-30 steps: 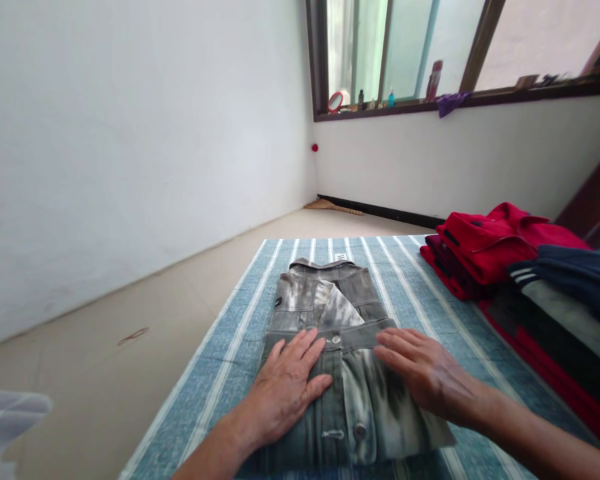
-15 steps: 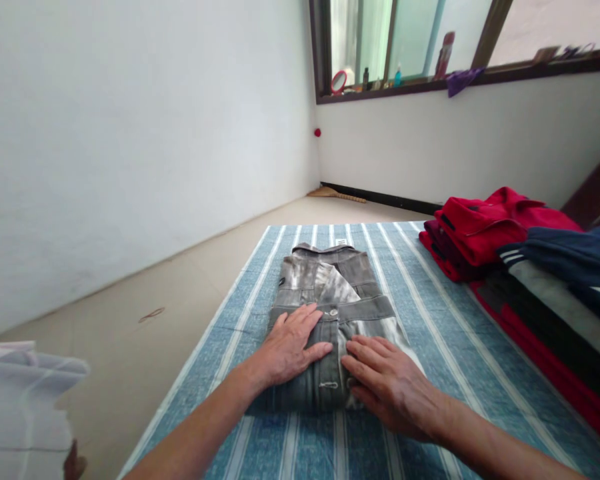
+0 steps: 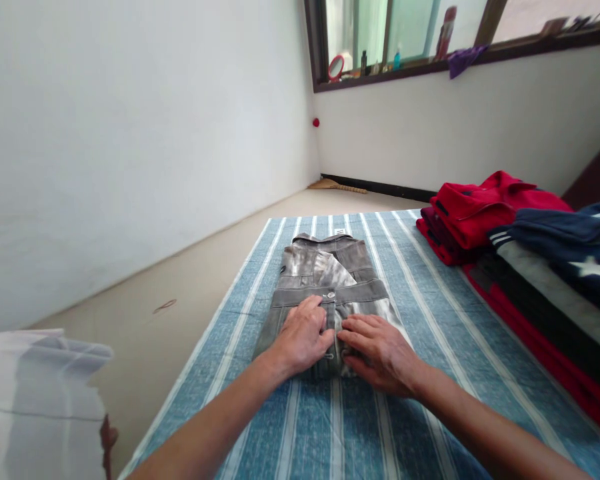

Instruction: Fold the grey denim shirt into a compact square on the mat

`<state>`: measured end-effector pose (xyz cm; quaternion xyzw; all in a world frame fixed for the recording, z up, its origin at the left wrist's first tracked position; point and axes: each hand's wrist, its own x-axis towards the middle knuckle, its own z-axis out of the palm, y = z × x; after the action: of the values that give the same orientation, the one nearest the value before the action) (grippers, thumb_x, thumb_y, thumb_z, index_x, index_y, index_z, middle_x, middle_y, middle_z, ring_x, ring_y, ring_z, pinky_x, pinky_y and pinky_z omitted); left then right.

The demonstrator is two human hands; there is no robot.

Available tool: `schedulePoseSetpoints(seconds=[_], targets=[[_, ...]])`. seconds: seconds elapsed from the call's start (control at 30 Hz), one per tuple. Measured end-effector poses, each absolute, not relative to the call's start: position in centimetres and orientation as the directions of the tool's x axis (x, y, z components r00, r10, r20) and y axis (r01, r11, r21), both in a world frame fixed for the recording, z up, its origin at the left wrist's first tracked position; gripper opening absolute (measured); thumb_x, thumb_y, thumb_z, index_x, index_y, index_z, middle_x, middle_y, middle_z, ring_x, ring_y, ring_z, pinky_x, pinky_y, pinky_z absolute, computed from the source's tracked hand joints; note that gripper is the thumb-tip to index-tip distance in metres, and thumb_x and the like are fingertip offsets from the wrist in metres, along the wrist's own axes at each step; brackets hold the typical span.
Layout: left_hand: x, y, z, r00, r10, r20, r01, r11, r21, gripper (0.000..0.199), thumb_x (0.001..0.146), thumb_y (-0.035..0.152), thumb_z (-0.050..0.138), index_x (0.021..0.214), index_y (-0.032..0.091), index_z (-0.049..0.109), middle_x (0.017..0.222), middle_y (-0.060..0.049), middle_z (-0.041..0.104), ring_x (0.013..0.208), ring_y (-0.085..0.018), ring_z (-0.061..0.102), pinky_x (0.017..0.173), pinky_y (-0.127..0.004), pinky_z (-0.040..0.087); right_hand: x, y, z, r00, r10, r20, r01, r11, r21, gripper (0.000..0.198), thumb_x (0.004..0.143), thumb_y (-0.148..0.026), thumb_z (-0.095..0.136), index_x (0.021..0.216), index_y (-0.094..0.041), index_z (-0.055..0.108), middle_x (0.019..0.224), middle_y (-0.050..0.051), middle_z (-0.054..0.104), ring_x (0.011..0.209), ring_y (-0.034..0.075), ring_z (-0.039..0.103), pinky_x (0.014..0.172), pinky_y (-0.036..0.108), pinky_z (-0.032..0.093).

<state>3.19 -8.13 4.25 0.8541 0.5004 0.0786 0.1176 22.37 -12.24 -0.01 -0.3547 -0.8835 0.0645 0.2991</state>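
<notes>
My left hand (image 3: 303, 333) and right hand (image 3: 380, 350) rest loosely open on the lower half of the folded jacket (image 3: 353, 293), mid-frame; I see no cloth gripped. Its long axis runs away from me, collar (image 3: 323, 238) towards the frame's top. Neither hand is clearly nearer; its front placket lies between them.

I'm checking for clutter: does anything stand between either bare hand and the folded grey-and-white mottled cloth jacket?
Nothing visible does: the bare left hand and bare right hand both lie directly on the folded grey-and-white mottled cloth jacket. The piled red, navy and grey folded clothes sit off to the right, apart from it.
</notes>
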Motion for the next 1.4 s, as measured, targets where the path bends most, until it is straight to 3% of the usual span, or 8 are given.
schedulePoseSetpoints(seconds=[0.37, 0.63, 0.9, 1.17, 1.4], targets=[[4.4, -7.1, 5.2, 0.436, 0.887, -0.151, 0.880, -0.386, 0.277, 0.009, 0.072, 0.020, 0.060, 0.067, 0.017, 0.068, 0.130, -0.013, 0.058, 0.129, -0.030, 0.046, 0.100, -0.040, 0.043, 22.3, -12.2, 0.0, -0.535, 0.716, 0.448, 0.605, 0.695, -0.389, 0.025, 0.083, -0.025, 0.062, 0.107, -0.021, 0.059, 0.110, 0.008, 0.064, 0.106, 0.021, 0.057, 0.091, 0.037, 0.044], [5.1, -6.9, 5.2, 0.419, 0.894, -0.157, 0.897, -0.381, 0.225, 0.016, 0.074, 0.022, 0.058, 0.066, 0.016, 0.069, 0.124, -0.014, 0.062, 0.127, -0.030, 0.047, 0.101, -0.039, 0.042, 21.8, -12.4, 0.1, -0.472, 0.767, 0.435, 0.619, 0.639, -0.457, 0.020, 0.077, -0.020, 0.067, 0.095, -0.019, 0.059, 0.109, 0.008, 0.064, 0.103, 0.022, 0.057, 0.091, 0.036, 0.042], [6.2, -7.3, 5.8, 0.354, 0.925, -0.136, 0.932, -0.337, 0.130, 0.022, 0.078, 0.027, 0.053, 0.079, 0.012, 0.069, 0.118, -0.019, 0.063, 0.118, -0.032, 0.054, 0.097, -0.038, 0.046, 21.6, -12.3, -0.1, -0.478, 0.756, 0.448, 0.630, 0.650, -0.425, 0.014, 0.077, -0.021, 0.068, 0.089, -0.019, 0.061, 0.100, 0.006, 0.065, 0.096, 0.020, 0.059, 0.086, 0.033, 0.043], [5.8, -6.5, 5.3, 0.375, 0.916, -0.140, 0.923, -0.356, 0.146, 0.014, 0.074, 0.024, 0.054, 0.075, 0.017, 0.067, 0.113, -0.014, 0.066, 0.117, -0.028, 0.055, 0.095, -0.035, 0.047, 21.2, -12.6, -0.1, -0.469, 0.741, 0.481, 0.652, 0.658, -0.377, 0.004, 0.081, -0.020, 0.064, 0.079, -0.020, 0.061, 0.094, 0.006, 0.066, 0.094, 0.020, 0.059, 0.084, 0.034, 0.044], [5.7, -5.9, 5.0, 0.366, 0.919, -0.149, 0.922, -0.336, 0.194, 0.011, 0.071, 0.024, 0.058, 0.069, 0.016, 0.066, 0.102, -0.017, 0.068, 0.109, -0.030, 0.060, 0.090, -0.036, 0.049, 21.1, -12.8, -0.2, -0.451, 0.741, 0.497, 0.632, 0.659, -0.409, 0.004, 0.080, -0.018, 0.064, 0.080, -0.019, 0.061, 0.100, 0.007, 0.066, 0.098, 0.021, 0.058, 0.087, 0.036, 0.043]])
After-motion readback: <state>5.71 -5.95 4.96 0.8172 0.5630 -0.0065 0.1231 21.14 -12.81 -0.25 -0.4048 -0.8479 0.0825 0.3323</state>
